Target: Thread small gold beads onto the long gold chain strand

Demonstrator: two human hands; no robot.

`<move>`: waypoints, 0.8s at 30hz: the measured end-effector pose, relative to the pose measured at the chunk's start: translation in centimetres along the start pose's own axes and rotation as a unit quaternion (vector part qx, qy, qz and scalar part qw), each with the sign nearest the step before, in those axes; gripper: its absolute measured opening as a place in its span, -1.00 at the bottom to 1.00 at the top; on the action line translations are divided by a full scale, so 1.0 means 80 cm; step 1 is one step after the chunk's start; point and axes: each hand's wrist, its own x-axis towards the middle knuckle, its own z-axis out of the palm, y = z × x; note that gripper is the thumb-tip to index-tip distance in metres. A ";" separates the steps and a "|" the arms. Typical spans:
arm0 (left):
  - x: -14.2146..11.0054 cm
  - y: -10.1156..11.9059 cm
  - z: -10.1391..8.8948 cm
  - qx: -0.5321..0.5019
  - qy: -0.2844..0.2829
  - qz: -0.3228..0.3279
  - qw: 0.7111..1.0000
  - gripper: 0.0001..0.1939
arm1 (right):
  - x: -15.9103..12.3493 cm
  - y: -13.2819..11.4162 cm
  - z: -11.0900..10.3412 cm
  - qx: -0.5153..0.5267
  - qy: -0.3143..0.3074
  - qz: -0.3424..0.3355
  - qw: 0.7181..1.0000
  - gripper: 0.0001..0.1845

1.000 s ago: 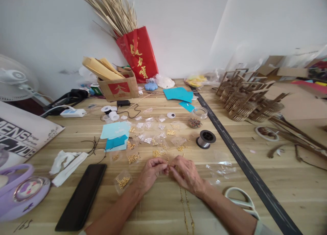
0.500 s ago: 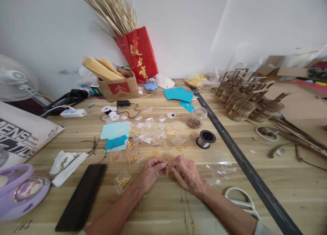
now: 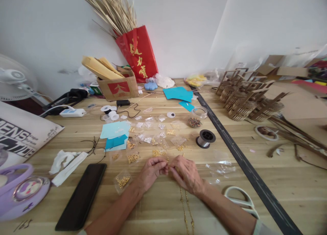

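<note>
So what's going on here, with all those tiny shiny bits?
A person has both hands close together above the wooden table, the fingertips of the left hand and right hand almost meeting. Whatever is between them is too small to make out. A gold-coloured chain runs down from beneath the right hand. Small gold pieces lie left of the left hand, and a spool stands beyond the right hand.
</note>
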 end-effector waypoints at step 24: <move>-0.003 0.006 0.007 -0.001 -0.004 -0.008 1.000 -0.75 | 0.000 -0.001 -0.001 -0.009 -0.002 0.000 1.000 -0.92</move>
